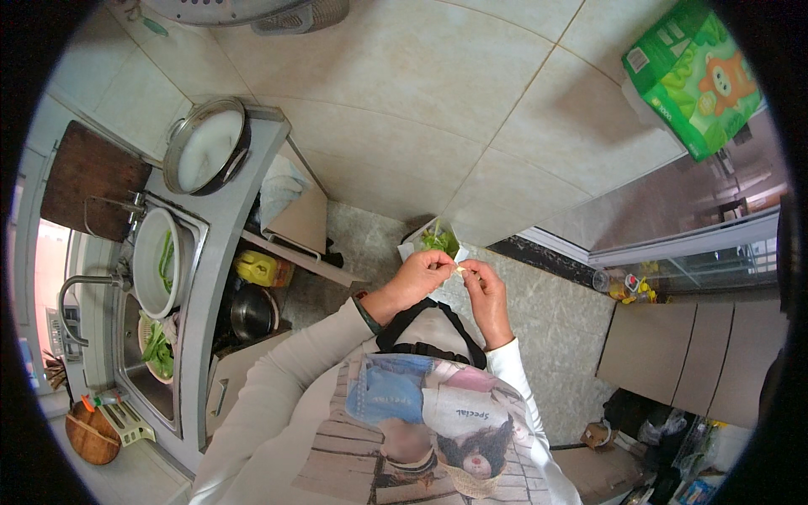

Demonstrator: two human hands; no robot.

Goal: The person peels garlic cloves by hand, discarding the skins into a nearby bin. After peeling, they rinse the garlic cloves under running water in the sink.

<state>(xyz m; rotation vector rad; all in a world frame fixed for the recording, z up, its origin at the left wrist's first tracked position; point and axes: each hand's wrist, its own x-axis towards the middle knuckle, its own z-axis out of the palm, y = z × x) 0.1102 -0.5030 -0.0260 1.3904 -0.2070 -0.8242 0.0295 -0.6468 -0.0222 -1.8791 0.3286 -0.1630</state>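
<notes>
My left hand point(416, 281) and my right hand point(489, 303) meet in front of my body, fingertips pinched together. Between them is a small pale yellow piece point(460, 269), perhaps a garlic clove; it is too small to tell for sure. Just beyond my hands, lower down, stands a white bin point(409, 251) with green leafy scraps point(440, 240) in it. My fingers partly hide its near side.
On the left counter are a large pot point(238, 165) of whitish liquid and a sink point(136, 372). A white basin point(140, 271) holds long green vegetables; a colander point(146, 328) holds leafy greens. A cabinet door point(297, 208) hangs open. Right are low cabinets point(650, 353).
</notes>
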